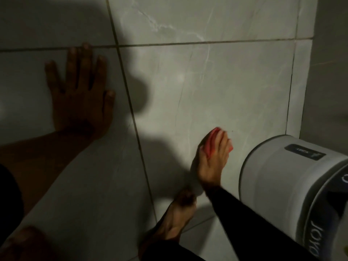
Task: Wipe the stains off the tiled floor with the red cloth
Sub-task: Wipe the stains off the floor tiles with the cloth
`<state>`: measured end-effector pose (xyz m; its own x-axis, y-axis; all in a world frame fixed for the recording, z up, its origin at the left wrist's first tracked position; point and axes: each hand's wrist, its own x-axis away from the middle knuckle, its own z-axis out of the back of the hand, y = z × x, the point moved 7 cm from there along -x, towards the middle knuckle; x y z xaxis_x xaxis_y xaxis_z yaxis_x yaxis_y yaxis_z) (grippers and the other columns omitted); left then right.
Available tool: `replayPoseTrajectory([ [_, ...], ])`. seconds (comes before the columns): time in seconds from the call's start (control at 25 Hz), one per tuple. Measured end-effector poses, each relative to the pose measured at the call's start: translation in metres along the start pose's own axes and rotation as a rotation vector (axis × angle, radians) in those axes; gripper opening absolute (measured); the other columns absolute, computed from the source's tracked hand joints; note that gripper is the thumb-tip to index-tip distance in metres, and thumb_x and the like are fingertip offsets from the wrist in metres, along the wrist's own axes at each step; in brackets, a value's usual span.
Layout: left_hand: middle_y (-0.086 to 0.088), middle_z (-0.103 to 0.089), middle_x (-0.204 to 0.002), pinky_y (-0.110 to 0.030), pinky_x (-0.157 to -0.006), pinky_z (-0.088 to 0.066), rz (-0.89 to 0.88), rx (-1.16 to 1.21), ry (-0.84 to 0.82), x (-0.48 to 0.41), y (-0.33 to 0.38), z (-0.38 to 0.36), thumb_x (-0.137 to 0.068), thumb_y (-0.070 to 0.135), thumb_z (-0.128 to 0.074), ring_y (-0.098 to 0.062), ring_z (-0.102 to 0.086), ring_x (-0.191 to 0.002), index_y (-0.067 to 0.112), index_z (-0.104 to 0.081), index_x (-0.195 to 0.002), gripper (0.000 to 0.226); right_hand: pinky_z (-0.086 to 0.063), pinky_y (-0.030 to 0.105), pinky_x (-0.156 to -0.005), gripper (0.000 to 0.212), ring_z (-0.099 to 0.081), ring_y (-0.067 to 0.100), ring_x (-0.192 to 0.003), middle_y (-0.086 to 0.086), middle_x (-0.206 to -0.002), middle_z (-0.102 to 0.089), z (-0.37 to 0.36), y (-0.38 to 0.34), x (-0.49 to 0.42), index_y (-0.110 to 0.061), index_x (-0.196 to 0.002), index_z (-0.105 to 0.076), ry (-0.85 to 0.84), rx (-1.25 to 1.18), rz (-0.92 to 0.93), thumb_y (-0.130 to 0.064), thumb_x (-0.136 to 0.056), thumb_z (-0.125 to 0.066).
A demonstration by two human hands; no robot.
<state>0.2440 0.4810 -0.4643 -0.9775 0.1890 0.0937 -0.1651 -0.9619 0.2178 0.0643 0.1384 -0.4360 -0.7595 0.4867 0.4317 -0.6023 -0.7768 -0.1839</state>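
Fingers (222,142) of right hand (211,162): curled, clamped over red cloth (211,140), pressing it to tiled floor (226,81) at approx 4 o'clock, likely mid-wipe. Left hand (81,95) at 9 o'clock: flat, fingers spread, prob. bracing body wt. Grey canister (282,185) at 4 o'clock, just beside cloth. Bare foot (175,217) at 6. Stains: not discernible.

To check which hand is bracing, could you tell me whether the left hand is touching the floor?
Touching. The head view shows the left hand laid flat, fingers spread, on the floor, with no gap beneath the palm.
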Motion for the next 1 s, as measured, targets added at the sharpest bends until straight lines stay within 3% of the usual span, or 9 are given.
replayPoseTrajectory([
  [0.08,-0.014,-0.002,-0.182,-0.074,-0.128,-0.004,-0.004,0.002,0.000,-0.002,0.001,0.000,-0.107,0.047,-0.030,-0.040,-0.005,-0.168,0.019,-0.010,-0.174,0.075,0.008,0.049,-0.136,0.079,-0.003,0.040,-0.169,0.020,-0.180,-0.008,0.022,0.001,-0.046,-0.003,-0.168,-0.015,0.152,-0.080,-0.157,-0.035,-0.100,-0.039],
  [0.24,-0.015,-0.004,-0.182,-0.074,-0.128,-0.006,0.016,-0.007,-0.007,-0.002,0.001,0.003,-0.107,0.045,-0.030,-0.040,-0.006,-0.168,0.017,-0.012,-0.174,0.075,0.010,0.048,-0.137,0.074,-0.003,0.042,-0.168,0.024,-0.179,-0.009,-0.011,-0.024,0.011,0.004,-0.166,-0.016,0.073,-0.068,0.053,-0.025,-0.103,-0.043],
  [0.4,-0.015,-0.006,-0.182,-0.074,-0.128,-0.007,0.022,-0.019,0.002,-0.001,0.002,0.004,-0.106,0.044,-0.029,-0.039,-0.008,-0.168,0.016,-0.015,-0.173,0.074,0.013,0.030,-0.132,0.073,-0.004,0.043,-0.168,0.024,-0.179,-0.009,0.010,-0.026,-0.001,0.004,-0.166,-0.016,0.179,-0.171,-0.135,-0.025,-0.106,-0.046],
  [0.48,-0.015,-0.007,-0.182,-0.073,-0.129,-0.008,0.020,-0.022,0.003,-0.002,0.003,0.003,-0.106,0.044,-0.030,-0.039,-0.009,-0.168,0.015,-0.016,-0.173,0.074,0.002,0.044,-0.135,0.072,-0.009,0.049,-0.166,0.028,-0.177,-0.015,0.028,-0.068,-0.067,0.008,-0.164,-0.019,0.261,-0.149,-0.095,-0.021,-0.107,-0.052],
  [0.56,-0.015,-0.007,-0.181,-0.073,-0.129,-0.008,0.013,-0.024,0.005,-0.003,0.005,0.003,-0.105,0.043,-0.031,-0.039,-0.009,-0.168,0.015,-0.017,-0.172,0.074,-0.003,0.055,-0.135,0.077,-0.010,0.048,-0.166,0.026,-0.177,-0.017,0.030,-0.133,-0.106,0.005,-0.166,-0.020,0.282,-0.069,0.164,-0.029,-0.104,-0.051],
  [0.72,-0.015,-0.009,-0.181,-0.072,-0.129,-0.006,0.017,-0.019,0.007,-0.003,0.003,0.006,-0.104,0.043,-0.035,-0.039,-0.011,-0.168,0.016,-0.018,-0.173,0.076,-0.011,0.067,-0.135,0.075,-0.009,0.047,-0.167,0.017,-0.179,-0.009,-0.028,-0.152,-0.017,-0.007,-0.169,-0.018,-0.003,0.204,0.472,-0.040,-0.105,-0.039],
  [0.84,-0.016,-0.010,-0.181,-0.071,-0.129,-0.006,0.011,-0.044,0.019,-0.001,0.004,0.005,-0.104,0.043,-0.036,-0.040,-0.013,-0.168,0.016,-0.019,-0.173,0.076,-0.017,0.073,-0.130,0.071,-0.009,0.049,-0.166,0.023,-0.178,-0.010,-0.014,-0.106,0.008,-0.005,-0.167,-0.020,-0.065,0.217,0.443,-0.035,-0.105,-0.035],
  [0.92,-0.015,-0.010,-0.181,-0.072,-0.129,-0.006,0.004,-0.045,0.020,-0.002,0.005,0.003,-0.104,0.043,-0.036,-0.040,-0.012,-0.168,0.016,-0.018,-0.173,0.076,-0.009,0.066,-0.134,0.073,-0.010,0.043,-0.167,0.023,-0.179,-0.014,0.014,-0.124,-0.059,-0.001,-0.167,-0.022,0.088,0.107,0.238,-0.035,-0.104,-0.037],
  [1.0,-0.015,-0.008,-0.181,-0.072,-0.129,-0.005,0.005,-0.052,0.022,-0.003,0.004,0.002,-0.104,0.043,-0.036,-0.040,-0.012,-0.168,0.016,-0.018,-0.173,0.077,-0.009,0.063,-0.135,0.077,-0.015,0.042,-0.167,0.020,-0.178,-0.020,0.028,-0.189,-0.124,-0.003,-0.167,-0.024,0.244,0.050,0.214,-0.042,-0.102,-0.039],
])
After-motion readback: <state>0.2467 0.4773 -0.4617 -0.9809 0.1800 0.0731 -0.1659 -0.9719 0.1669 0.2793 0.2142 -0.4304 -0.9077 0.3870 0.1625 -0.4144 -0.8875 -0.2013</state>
